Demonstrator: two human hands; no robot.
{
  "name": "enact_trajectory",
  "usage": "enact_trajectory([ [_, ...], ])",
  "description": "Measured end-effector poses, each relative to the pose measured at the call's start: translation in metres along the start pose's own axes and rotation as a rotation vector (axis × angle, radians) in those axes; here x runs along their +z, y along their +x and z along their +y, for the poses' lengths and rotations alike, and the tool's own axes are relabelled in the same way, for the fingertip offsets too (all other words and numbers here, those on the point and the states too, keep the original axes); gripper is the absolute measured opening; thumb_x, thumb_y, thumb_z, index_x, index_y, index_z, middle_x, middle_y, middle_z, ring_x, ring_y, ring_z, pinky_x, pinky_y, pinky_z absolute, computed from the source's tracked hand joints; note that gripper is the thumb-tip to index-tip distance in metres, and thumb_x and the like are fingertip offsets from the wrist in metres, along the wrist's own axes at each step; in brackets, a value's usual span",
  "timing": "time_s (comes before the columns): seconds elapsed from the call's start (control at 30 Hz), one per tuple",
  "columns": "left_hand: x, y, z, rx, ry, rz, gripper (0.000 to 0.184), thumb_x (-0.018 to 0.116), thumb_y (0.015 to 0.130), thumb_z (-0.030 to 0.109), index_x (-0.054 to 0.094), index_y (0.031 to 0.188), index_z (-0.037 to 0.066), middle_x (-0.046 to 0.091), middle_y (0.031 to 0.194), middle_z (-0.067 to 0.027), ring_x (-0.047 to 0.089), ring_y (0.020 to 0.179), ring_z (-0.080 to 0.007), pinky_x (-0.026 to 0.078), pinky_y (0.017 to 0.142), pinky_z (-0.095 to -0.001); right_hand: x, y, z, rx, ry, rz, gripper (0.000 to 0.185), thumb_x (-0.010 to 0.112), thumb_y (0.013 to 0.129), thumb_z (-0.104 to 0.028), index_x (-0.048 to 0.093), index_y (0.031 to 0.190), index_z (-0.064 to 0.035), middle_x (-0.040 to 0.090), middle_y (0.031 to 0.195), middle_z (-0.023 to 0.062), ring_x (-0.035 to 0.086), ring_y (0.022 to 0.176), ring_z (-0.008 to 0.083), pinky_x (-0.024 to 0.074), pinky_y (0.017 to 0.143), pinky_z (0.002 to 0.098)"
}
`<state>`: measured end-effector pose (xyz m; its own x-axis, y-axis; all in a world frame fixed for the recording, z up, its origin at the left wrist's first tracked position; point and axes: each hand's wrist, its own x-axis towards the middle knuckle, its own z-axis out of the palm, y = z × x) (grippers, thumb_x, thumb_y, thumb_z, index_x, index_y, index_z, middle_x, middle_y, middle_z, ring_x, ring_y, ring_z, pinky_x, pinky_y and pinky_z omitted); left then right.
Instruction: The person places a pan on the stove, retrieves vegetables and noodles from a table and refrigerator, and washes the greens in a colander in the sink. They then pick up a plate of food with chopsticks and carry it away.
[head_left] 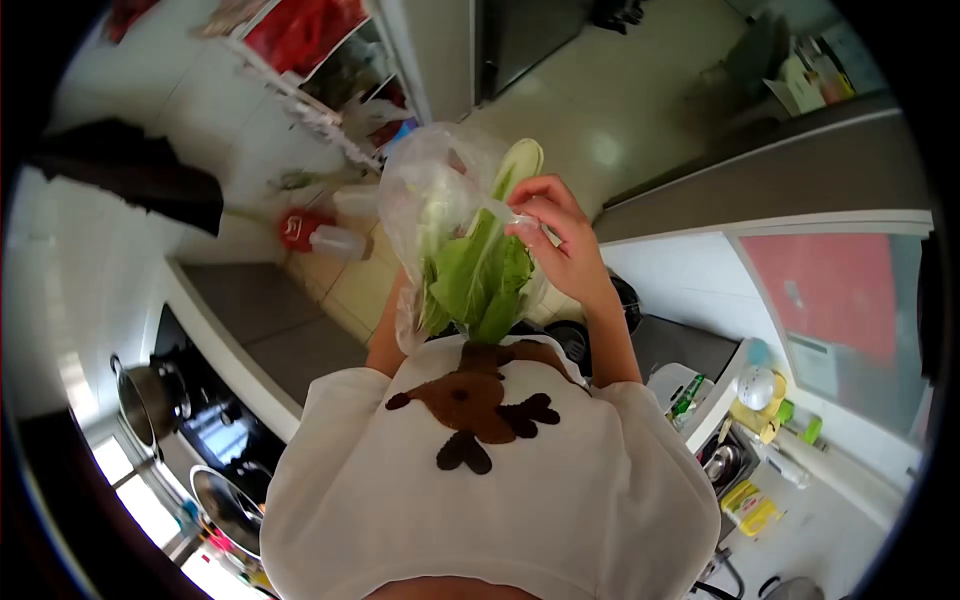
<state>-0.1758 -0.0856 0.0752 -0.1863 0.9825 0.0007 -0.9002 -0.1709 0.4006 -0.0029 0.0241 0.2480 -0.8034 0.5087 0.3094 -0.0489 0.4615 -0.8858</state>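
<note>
A clear plastic bag hangs in front of my chest with leafy green vegetables in it. One pale stalk end sticks out at the top of the bag. My right hand pinches the bag's edge beside the stalk, thumb and fingers closed on the plastic. My left forearm reaches up behind the bag's left side, and the hand at its end is hidden by the bag and leaves.
A stove with a pot and a pan is at the left. Below on the floor is a red-capped container. A shelf stands at the upper left. A sink and yellow packet are at the right.
</note>
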Motion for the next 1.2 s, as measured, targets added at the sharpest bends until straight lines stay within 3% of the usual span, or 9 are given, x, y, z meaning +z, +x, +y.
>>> enact_trajectory([
  [0.2, 0.028, 0.111, -0.011, -0.316, -0.119, -0.142, 0.053, 0.061, 0.071, 0.013, 0.042, 0.119, 0.002, 0.048, 0.117, -0.0104, 0.049, 0.104, -0.0216, 0.040, 0.087, -0.0346, -0.057, 0.034, 0.037, 0.030, 0.481, 0.150, 0.016, 0.041, 0.086, -0.013, 0.053, 0.084, -0.0015, 0.054, 0.101, 0.0118, 0.051, 0.086, 0.0162, 0.0389, 0.079, 0.0280],
  [0.57, 0.072, 0.364, -0.043, -0.882, -0.153, -0.537, 0.047, 0.057, 0.076, 0.016, 0.043, 0.118, 0.001, 0.049, 0.116, -0.0109, 0.050, 0.102, -0.0213, 0.041, 0.086, -0.0343, -0.183, 0.165, 0.166, 0.369, 0.339, 0.720, 0.028, 0.046, 0.086, -0.023, 0.054, 0.093, 0.0031, 0.058, 0.088, 0.0070, 0.052, 0.080, 0.0136, 0.0401, 0.075, 0.0258],
  [0.63, 0.059, 0.434, -0.048, -1.003, 0.057, -0.380, 0.043, 0.053, 0.079, 0.019, 0.044, 0.117, 0.000, 0.050, 0.114, -0.0113, 0.051, 0.100, -0.0212, 0.043, 0.084, -0.0332, -0.238, 0.203, 0.188, 0.790, 0.551, 0.884, 0.038, 0.052, 0.081, -0.032, 0.053, 0.092, 0.0046, 0.056, 0.081, 0.0079, 0.051, 0.074, 0.0145, 0.0417, 0.069, 0.0259],
  [0.67, 0.042, 0.466, -0.053, -1.104, 0.269, -0.185, 0.041, 0.049, 0.081, 0.023, 0.045, 0.115, -0.001, 0.051, 0.111, -0.0117, 0.052, 0.099, -0.0211, 0.044, 0.083, -0.0321, -0.261, 0.221, 0.205, 0.783, 0.539, 0.888, 0.038, 0.052, 0.081, -0.032, 0.053, 0.092, 0.0046, 0.056, 0.081, 0.0079, 0.051, 0.074, 0.0145, 0.0417, 0.069, 0.0259],
  [0.73, 0.054, 0.526, -0.033, -1.183, 0.343, -0.364, 0.052, 0.055, 0.076, 0.026, 0.039, 0.120, 0.001, 0.049, 0.113, -0.0114, 0.051, 0.098, -0.0205, 0.041, 0.086, -0.0304, -0.294, 0.249, 0.248, 0.887, -0.260, 0.606, 0.049, 0.058, 0.075, -0.041, 0.053, 0.090, 0.0051, 0.055, 0.075, 0.0085, 0.051, 0.070, 0.0155, 0.0418, 0.063, 0.0264],
  [0.8, 0.093, 0.570, -0.020, -1.116, 0.428, -0.303, 0.047, 0.058, 0.070, 0.021, 0.047, 0.111, 0.002, 0.055, 0.103, -0.0093, 0.055, 0.089, -0.0173, 0.045, 0.078, -0.0298, -0.315, 0.276, 0.275, 0.893, -0.034, 0.628, 0.063, 0.065, 0.065, -0.049, 0.051, 0.094, 0.0054, 0.054, 0.083, 0.0126, 0.053, 0.073, 0.0197, 0.0432, 0.063, 0.0296],
  [1.0, 0.069, 0.683, -0.051, -1.279, 0.404, -0.171, 0.046, 0.051, 0.072, 0.019, 0.044, 0.114, 0.001, 0.054, 0.104, -0.0119, 0.054, 0.092, -0.0211, 0.044, 0.082, -0.0334, -0.393, 0.312, 0.333, 0.962, 0.018, 0.665, 0.052, 0.064, 0.066, -0.037, 0.052, 0.093, 0.0066, 0.055, 0.086, 0.0131, 0.052, 0.072, 0.0188, 0.0428, 0.064, 0.0288],
  [1.1, 0.069, 0.745, -0.068, -1.267, 0.142, -0.017, 0.054, 0.046, 0.071, 0.017, 0.035, 0.122, 0.003, 0.046, 0.116, -0.0145, 0.051, 0.096, -0.0256, 0.044, 0.080, -0.0361, -0.450, 0.321, 0.364, 1.062, 0.056, 0.829, 0.045, 0.060, 0.068, -0.031, 0.053, 0.092, 0.0062, 0.056, 0.085, 0.0133, 0.053, 0.076, 0.0191, 0.0422, 0.067, 0.0285],
  [1.2, 0.079, 0.809, -0.079, -1.175, -0.064, -0.138, 0.063, 0.041, 0.071, 0.023, 0.025, 0.129, 0.007, 0.035, 0.126, -0.0193, 0.043, 0.109, -0.0323, 0.039, 0.087, -0.0422, -0.514, 0.333, 0.380, 0.968, 0.252, 1.069, 0.045, 0.059, 0.070, -0.025, 0.048, 0.101, 0.0048, 0.056, 0.086, 0.0098, 0.052, 0.076, 0.0152, 0.0429, 0.066, 0.0265],
])
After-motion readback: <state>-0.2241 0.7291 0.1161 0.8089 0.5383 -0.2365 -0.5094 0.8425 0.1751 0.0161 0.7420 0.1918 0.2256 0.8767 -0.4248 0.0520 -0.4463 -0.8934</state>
